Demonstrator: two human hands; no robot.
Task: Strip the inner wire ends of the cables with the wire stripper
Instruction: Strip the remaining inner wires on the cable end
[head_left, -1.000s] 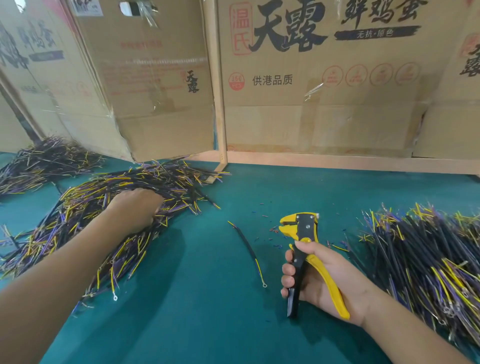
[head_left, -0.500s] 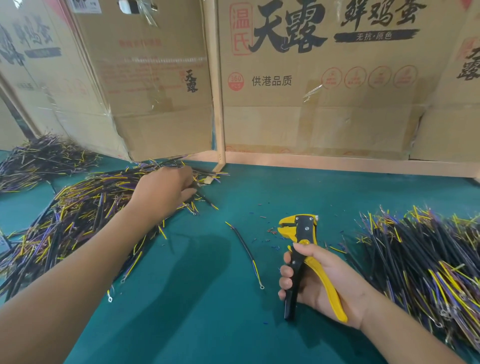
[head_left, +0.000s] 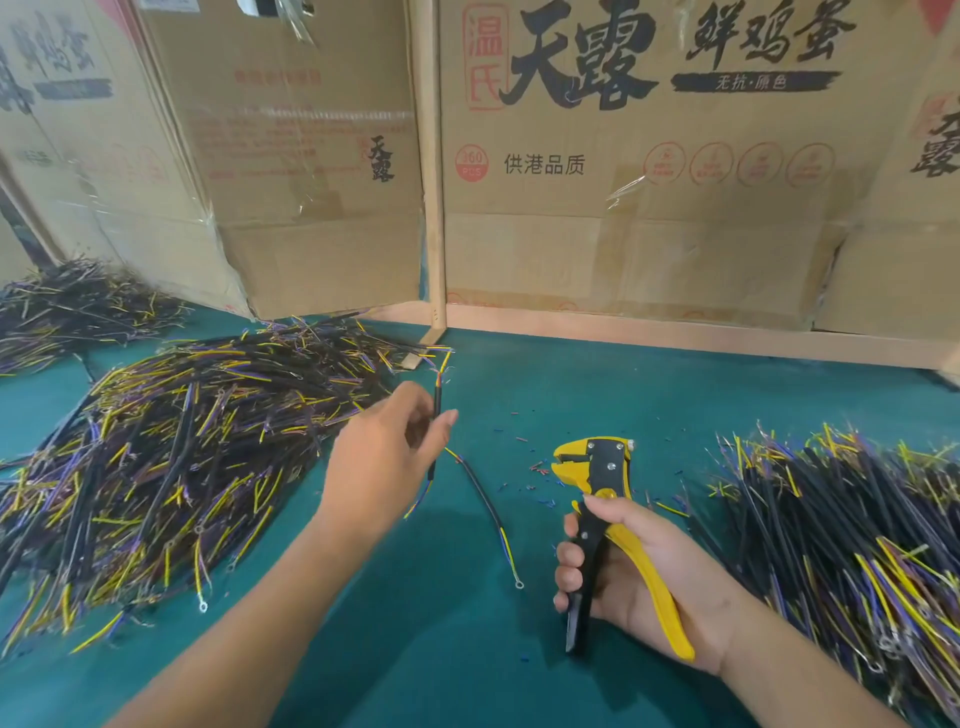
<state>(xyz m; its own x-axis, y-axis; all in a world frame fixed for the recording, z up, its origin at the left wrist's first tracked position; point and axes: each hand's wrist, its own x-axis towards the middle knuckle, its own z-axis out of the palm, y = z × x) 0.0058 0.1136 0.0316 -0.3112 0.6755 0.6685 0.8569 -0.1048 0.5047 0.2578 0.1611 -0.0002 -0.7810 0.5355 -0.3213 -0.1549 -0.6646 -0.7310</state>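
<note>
My left hand (head_left: 387, 454) pinches a short black cable (head_left: 437, 402) and holds it upright above the green table, its yellow and blue inner wires fanning out at the top. My right hand (head_left: 631, 577) grips the yellow-and-black wire stripper (head_left: 602, 483) by its handles, jaws pointing up and left, about a hand's width to the right of the held cable. A large pile of cables (head_left: 171, 457) lies to the left. One loose cable (head_left: 485, 501) lies on the table between my hands.
A second cable heap (head_left: 852, 540) fills the right side, and a third pile (head_left: 72, 312) sits at the far left. Cardboard boxes (head_left: 649, 156) and a wooden rail (head_left: 675, 332) wall off the back. Small insulation scraps (head_left: 535, 467) dot the green table top (head_left: 467, 649).
My left hand has come out of the left pile and moved right, now lifting a single cable upright. My right hand with the stripper has stayed in place.
</note>
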